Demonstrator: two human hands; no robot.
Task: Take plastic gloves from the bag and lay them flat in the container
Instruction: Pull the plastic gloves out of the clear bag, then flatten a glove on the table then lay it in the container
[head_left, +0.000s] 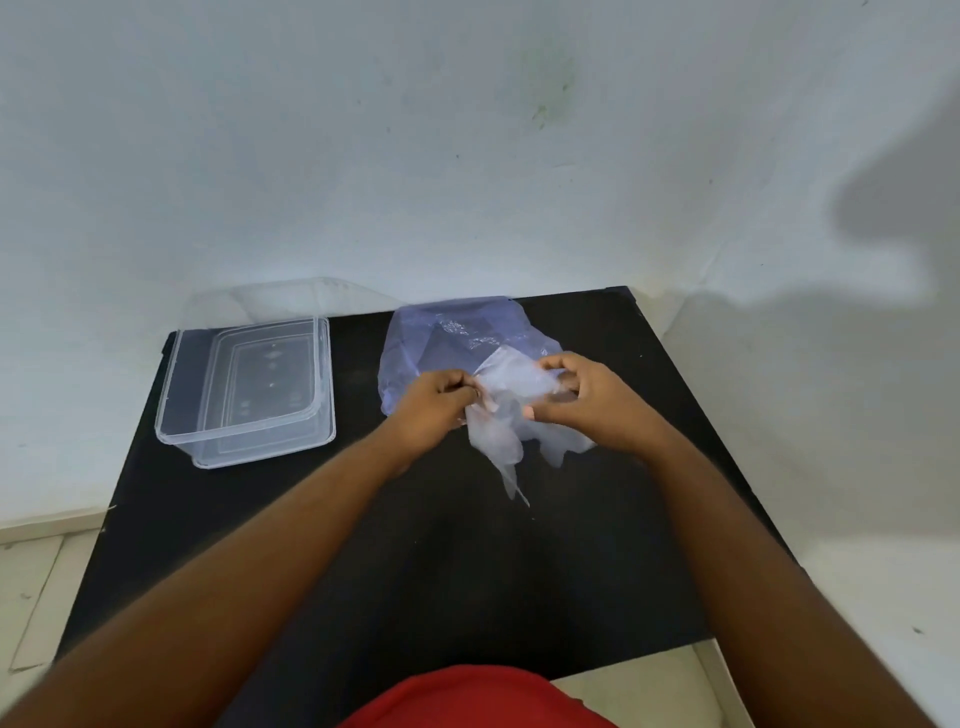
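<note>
Fingertips (470, 388) pinched on one edge of thin clear glove (511, 415) by left hand (434, 402); opposite edge clamped by right hand (584, 400). Held just above black table (467, 571), in front of blue bag (447, 338). Best pulled taut, separated from clinging film. Open container (166, 415) well left, apparently empty.

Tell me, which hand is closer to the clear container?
Left. The left hand is just right of the container; the right hand is farther right, both pinching a glove.
</note>
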